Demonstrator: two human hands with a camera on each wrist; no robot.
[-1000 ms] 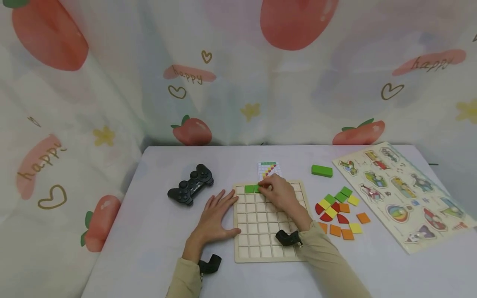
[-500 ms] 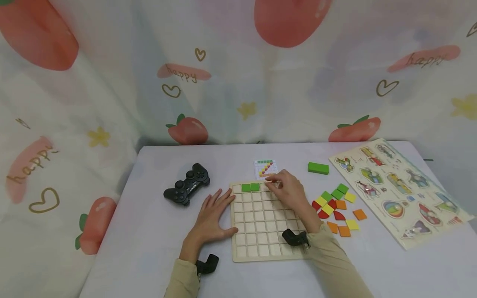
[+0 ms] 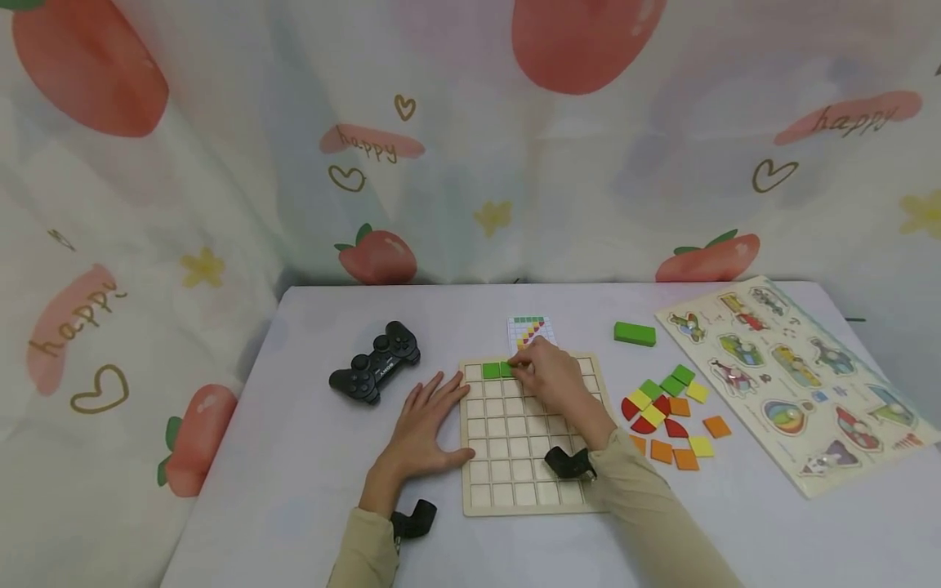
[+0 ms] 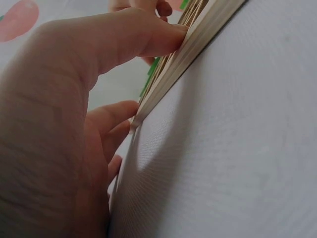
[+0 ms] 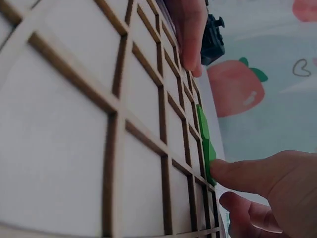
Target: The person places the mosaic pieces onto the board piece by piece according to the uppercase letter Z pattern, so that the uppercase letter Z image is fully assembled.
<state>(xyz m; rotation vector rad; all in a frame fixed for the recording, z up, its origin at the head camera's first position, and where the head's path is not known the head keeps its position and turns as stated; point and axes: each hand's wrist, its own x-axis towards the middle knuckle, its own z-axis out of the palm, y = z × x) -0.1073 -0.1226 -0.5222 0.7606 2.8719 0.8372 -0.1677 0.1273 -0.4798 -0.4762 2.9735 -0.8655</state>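
Note:
In the head view a wooden grid board (image 3: 529,513) lies on the table. Two green square tiles (image 3: 491,371) sit side by side in its top row. My left hand (image 3: 419,437) is spread along the board's left edge; the left wrist view has its thumb (image 4: 163,39) and fingertips against the board's side. Over the top row, my right hand (image 3: 553,377) has thumb and fingers drawn together at the second green tile (image 3: 506,370). In the right wrist view its thumb tip (image 5: 220,171) touches this tile, with the other fingers curled close behind.
A patterned card (image 3: 528,331) lies behind the board and a black game controller (image 3: 376,363) left of it. To the right are a green block (image 3: 635,334), several loose coloured tiles (image 3: 653,416) and a large picture puzzle board (image 3: 801,388).
My right hand moved right, off the second green tile, half a second ago and is back at it now. My left hand stays on the board's edge. The view shifted slightly.

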